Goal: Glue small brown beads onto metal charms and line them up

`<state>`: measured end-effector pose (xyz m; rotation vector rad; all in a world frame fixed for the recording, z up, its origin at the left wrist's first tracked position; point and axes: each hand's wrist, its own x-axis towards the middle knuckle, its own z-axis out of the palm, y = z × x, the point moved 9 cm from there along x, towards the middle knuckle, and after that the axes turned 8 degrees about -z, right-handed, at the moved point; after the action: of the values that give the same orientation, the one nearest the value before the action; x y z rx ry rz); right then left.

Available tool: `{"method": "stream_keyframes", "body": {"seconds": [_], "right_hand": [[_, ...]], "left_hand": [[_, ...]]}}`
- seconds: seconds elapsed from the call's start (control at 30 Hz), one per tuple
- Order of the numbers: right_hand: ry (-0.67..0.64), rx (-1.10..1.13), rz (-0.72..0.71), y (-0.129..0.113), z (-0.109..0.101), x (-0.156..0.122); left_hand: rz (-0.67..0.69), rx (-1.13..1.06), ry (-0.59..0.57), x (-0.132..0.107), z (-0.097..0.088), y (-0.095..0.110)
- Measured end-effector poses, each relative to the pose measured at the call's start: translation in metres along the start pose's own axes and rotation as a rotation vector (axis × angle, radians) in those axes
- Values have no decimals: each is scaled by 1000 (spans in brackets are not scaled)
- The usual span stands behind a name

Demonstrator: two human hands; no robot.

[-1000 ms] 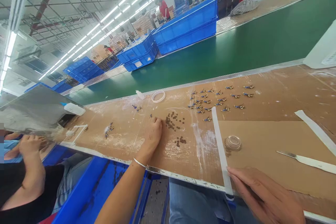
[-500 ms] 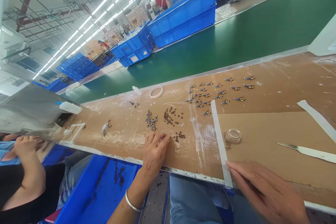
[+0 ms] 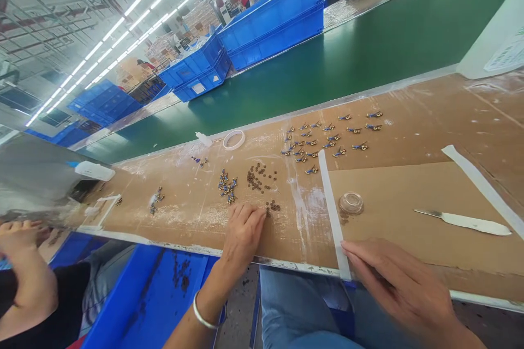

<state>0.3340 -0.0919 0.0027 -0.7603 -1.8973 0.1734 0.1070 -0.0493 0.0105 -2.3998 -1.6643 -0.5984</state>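
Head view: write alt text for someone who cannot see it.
A person's left hand lies flat on a brown bench, fingers beside small brown beads; the right hand rests at the bench edge by a white tape strip. Blue and gold parts lie beyond.

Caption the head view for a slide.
Left hand rests by small brown beads; right hand flat on cardboard near a white tape strip.
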Motion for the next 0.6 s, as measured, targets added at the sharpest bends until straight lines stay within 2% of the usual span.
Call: {"method": "stream_keyframes", "body": {"seconds": [0.1, 0.23, 0.4, 0.6], "right_hand": [[-3, 7, 7, 1, 1, -2], [4, 4, 1, 2, 1, -3], [11, 11, 5, 1, 0, -1], [6, 4, 14, 1, -1, 1]], "left_hand": [[14, -91, -70, -5, 1, 19], [86, -54, -114, -10, 7, 39], [89, -49, -58, -8, 5, 34], [-35, -102, -35, -16, -6, 23]]}}
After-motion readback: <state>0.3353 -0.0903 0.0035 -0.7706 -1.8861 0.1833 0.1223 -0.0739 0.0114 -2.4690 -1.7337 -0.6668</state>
